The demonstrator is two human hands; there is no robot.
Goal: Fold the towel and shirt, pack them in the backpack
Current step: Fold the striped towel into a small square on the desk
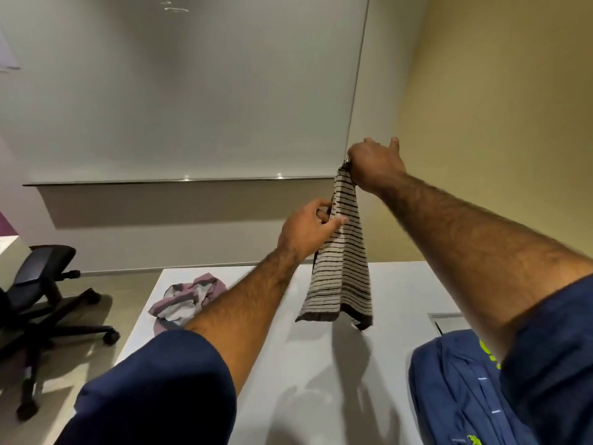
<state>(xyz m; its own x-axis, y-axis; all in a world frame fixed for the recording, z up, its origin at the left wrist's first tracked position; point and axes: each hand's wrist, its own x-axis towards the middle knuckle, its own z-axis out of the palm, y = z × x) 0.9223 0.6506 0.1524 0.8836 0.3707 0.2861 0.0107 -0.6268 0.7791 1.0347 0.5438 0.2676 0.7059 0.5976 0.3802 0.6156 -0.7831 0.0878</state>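
A white towel with dark stripes point(343, 268) hangs in the air above the white table point(288, 364). My right hand point(375, 165) grips its top end, raised high. My left hand point(308, 229) pinches the towel's left edge lower down. The towel's bottom hem dangles just over the table. A crumpled pink and white shirt point(186, 300) lies on the table at the far left. The blue backpack point(455, 390) with yellow-green marks lies at the near right of the table, partly hidden by my right arm.
A black office chair point(35, 293) stands on the floor left of the table. A whiteboard point(192, 91) covers the wall behind. A small metal hatch point(447, 321) is set into the table just beyond the backpack.
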